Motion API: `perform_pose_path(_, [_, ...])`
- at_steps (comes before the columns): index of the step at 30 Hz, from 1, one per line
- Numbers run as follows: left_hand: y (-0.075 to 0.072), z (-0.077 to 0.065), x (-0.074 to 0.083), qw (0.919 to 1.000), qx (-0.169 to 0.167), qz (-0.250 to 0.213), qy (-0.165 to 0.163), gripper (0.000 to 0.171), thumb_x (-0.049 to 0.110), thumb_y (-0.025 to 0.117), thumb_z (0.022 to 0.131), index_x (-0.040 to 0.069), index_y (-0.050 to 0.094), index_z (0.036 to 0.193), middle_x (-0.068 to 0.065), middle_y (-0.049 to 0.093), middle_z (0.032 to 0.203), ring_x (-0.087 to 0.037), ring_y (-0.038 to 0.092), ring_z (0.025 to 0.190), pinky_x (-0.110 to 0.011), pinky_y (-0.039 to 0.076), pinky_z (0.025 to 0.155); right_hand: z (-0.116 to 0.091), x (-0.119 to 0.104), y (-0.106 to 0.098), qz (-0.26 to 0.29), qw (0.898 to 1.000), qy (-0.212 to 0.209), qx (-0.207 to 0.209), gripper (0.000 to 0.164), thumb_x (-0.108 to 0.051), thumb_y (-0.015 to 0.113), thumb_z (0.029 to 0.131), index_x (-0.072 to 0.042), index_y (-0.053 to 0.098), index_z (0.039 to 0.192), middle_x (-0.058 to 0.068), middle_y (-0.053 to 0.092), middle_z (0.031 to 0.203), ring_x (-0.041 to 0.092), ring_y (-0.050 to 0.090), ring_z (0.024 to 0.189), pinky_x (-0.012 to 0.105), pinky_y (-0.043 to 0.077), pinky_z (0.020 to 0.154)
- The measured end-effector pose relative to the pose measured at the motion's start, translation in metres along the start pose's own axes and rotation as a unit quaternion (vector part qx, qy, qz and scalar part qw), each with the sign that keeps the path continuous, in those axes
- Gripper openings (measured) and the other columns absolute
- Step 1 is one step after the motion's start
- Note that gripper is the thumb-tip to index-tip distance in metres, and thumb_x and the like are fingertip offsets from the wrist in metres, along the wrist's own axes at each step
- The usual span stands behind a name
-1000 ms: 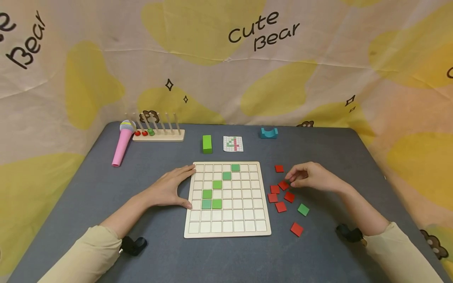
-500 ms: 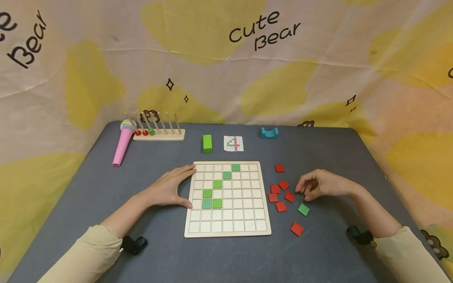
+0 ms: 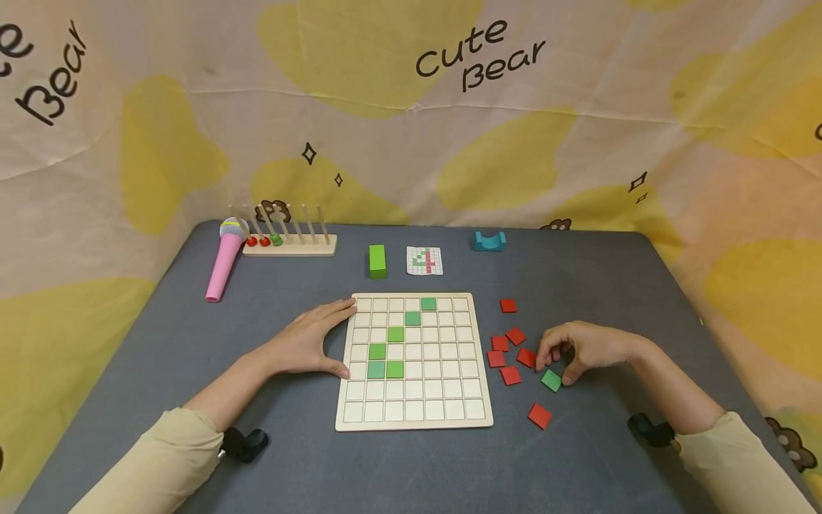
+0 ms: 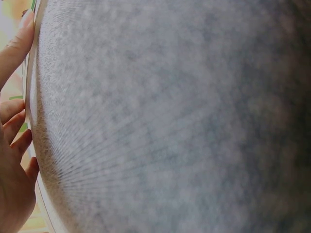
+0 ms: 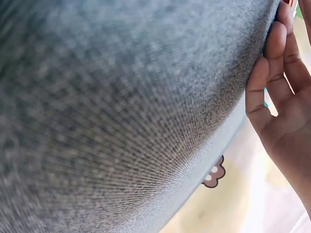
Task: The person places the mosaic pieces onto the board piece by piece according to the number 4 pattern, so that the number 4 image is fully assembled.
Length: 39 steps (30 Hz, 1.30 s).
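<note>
In the head view, a white grid board [image 3: 443, 389] bears several green tiles, among them one in the top row [image 3: 428, 304]. My left hand [image 3: 308, 341] lies spread along its left edge, fingertips at the upper corner and thumb lower down. To the board's right, my right hand [image 3: 587, 350] is over a loose green tile [image 3: 551, 380], its thumb by the tile's right corner and its bent fingers near the upper left side. Several red tiles [image 3: 511, 375] lie close by. The wrist views show mostly table cloth; fingers [image 4: 22, 41] meet the board's edge in the left one.
Behind the board are a green block [image 3: 377, 262], a pattern card [image 3: 424, 261] with a figure 4 and a blue arched block [image 3: 490, 241]. A pink toy microphone [image 3: 223, 268] and a peg stand [image 3: 295, 246] with beads are at the back left. A printed curtain hangs behind.
My right hand has moved from the upper red tiles toward me and to the right, down to the loose green tile, its thumb and fingers spreading apart. The left hand has stayed on the board.
</note>
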State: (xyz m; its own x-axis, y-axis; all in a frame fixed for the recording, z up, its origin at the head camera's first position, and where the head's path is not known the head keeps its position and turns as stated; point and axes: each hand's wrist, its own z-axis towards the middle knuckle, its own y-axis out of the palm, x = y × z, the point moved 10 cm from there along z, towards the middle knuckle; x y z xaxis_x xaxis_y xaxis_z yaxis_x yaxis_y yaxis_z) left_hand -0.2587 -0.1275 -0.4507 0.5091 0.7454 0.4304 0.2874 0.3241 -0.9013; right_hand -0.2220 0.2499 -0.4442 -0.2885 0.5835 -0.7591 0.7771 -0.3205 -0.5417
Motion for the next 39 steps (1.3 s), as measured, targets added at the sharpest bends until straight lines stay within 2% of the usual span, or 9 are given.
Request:
perform_pose_path(8, [0.000,0.000,0.001,1.0000,0.000,0.003,0.002,0.116,0.067,0.082,0.062,0.012,0.037,0.153,-0.008,0.032,0.163,-0.037,0.033,0.149,-0.065,0.031,0.113,0.001,0.000,0.002,-0.017,1.000,0.009,0.004,0.036,-0.010,0.085,0.069,-0.022,0.073,0.101,0.009,0.060,0.093,0.022,0.054,0.088,0.025,0.048,0.077])
perform_pose_path(15, [0.001,0.000,0.000,1.0000,-0.006,0.002,-0.003,0.116,0.066,0.082,0.062,0.013,0.036,0.154,-0.007,0.030,0.164,-0.035,0.031,0.150,-0.064,0.029,0.115,0.004,-0.010,0.005,-0.065,0.997,-0.019,0.028,0.036,-0.005,0.085,0.065,-0.024,0.071,0.092,0.003,0.059,0.086,0.016,0.054,0.079,0.024,0.048,0.070])
perform_pose_path(18, [0.001,0.000,-0.001,1.0000,-0.008,0.002,-0.006,0.117,0.067,0.082,0.062,0.013,0.035,0.154,-0.006,0.029,0.164,-0.035,0.030,0.151,-0.064,0.029,0.115,0.004,-0.011,0.005,-0.081,0.996,-0.017,0.036,0.036,-0.006,0.086,0.064,-0.026,0.070,0.089,0.000,0.059,0.085,0.012,0.054,0.077,0.024,0.049,0.069])
perform_pose_path(28, [0.000,0.000,0.000,1.0000,-0.005,0.001,-0.004,0.117,0.067,0.083,0.061,0.013,0.036,0.154,-0.007,0.030,0.164,-0.035,0.030,0.150,-0.064,0.029,0.115,0.004,-0.015,0.001,-0.123,0.990,-0.005,0.063,0.036,-0.003,0.085,0.064,-0.022,0.061,0.082,-0.004,0.058,0.081,0.007,0.052,0.074,0.021,0.046,0.065])
perform_pose_path(39, [0.001,0.001,0.001,1.0000,-0.005,0.002,-0.003,0.117,0.066,0.082,0.061,0.013,0.036,0.154,-0.007,0.030,0.164,-0.035,0.030,0.151,-0.063,0.029,0.115,0.004,-0.014,-0.013,-0.087,0.991,0.021,0.100,0.024,-0.011,0.082,0.076,-0.017,0.059,0.075,-0.008,0.058,0.069,0.001,0.055,0.062,0.021,0.049,0.058])
